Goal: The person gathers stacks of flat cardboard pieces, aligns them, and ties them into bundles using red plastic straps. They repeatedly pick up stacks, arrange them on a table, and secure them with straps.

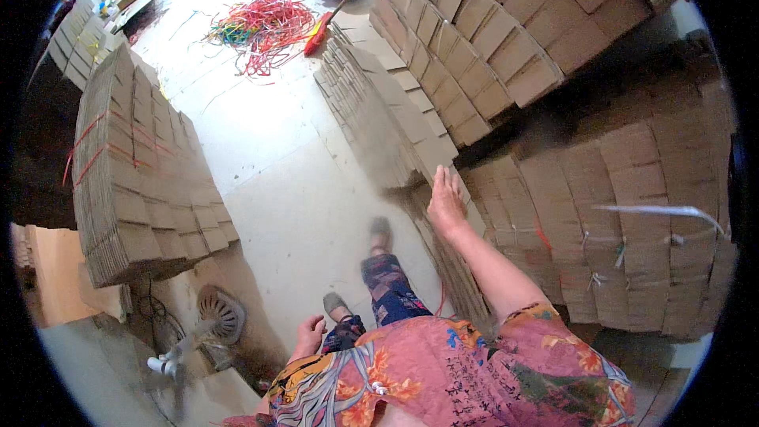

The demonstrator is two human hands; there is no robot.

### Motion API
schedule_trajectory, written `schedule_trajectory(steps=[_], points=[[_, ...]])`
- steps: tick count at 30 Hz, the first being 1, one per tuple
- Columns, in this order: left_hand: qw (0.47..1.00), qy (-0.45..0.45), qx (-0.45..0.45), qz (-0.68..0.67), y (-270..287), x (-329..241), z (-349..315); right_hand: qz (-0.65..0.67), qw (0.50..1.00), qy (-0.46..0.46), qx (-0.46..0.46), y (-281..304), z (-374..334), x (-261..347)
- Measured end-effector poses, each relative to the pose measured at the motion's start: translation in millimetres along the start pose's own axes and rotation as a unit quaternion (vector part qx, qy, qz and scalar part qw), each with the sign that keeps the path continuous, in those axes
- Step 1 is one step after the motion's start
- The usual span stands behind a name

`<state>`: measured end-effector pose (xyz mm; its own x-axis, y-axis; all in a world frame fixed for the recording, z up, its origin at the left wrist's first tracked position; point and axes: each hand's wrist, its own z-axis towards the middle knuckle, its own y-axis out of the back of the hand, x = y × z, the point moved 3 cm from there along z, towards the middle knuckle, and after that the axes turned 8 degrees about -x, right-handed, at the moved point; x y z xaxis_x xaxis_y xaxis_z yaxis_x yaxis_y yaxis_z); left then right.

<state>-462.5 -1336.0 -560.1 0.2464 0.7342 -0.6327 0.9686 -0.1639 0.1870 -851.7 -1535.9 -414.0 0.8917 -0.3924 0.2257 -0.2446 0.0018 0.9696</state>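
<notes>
Right hand (445, 204) is stretched out flat, fingers open, pressing on the edge of a leaning stack of flattened brown cardboard boxes (395, 130), not gripping anything. That stack sits just right of the pale concrete floor (277, 158), against taller bundled stacks. Left hand (308, 336) hangs low by the knee, loosely curled and empty. A tangle of red and yellow plastic strapping (261, 28) lies farther up, with a tied cardboard bundle (142, 182) on the left.

You see bright daylight washing the floor (269, 142) pale. Fisheye bends edges toward a black rim. Your right hand (445, 202) blurs slightly.
</notes>
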Motion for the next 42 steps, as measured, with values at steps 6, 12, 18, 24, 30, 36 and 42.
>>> schedule_trajectory(steps=[6,12,18,24,30,36,42], points=[[0.993,-0.053,-0.013,0.102,-42.5,-110.1,51.8,0.012,0.999,-0.041,-0.017,-51.4,163.1,1.2],[0.997,-0.046,0.055,0.004,-122.1,-178.7,122.5,-0.014,0.998,-0.044,-0.047,-91.7,301.9,32.5],[0.991,-0.06,0.119,0.011,-144.7,-203.8,188.8,-0.1,0.992,-0.035,-0.071,-156.4,394.9,45.1],[0.978,-0.112,0.129,0.12,-124.3,-196.8,289.7,-0.094,0.994,-0.049,-0.015,-216.4,436.1,25.2],[0.964,-0.146,0.11,0.192,-131.8,-248.8,408.2,-0.069,0.997,0.033,-0.016,-207.6,455.3,-1.1],[0.976,-0.154,0.139,0.066,-230.2,-301.0,545.8,-0.026,0.983,0.116,-0.142,-235.9,473.1,-49.7],[0.993,-0.087,0.071,-0.041,-311.6,-338.6,622.4,0.006,0.982,0.115,-0.152,-239.1,462.2,-59.8]])
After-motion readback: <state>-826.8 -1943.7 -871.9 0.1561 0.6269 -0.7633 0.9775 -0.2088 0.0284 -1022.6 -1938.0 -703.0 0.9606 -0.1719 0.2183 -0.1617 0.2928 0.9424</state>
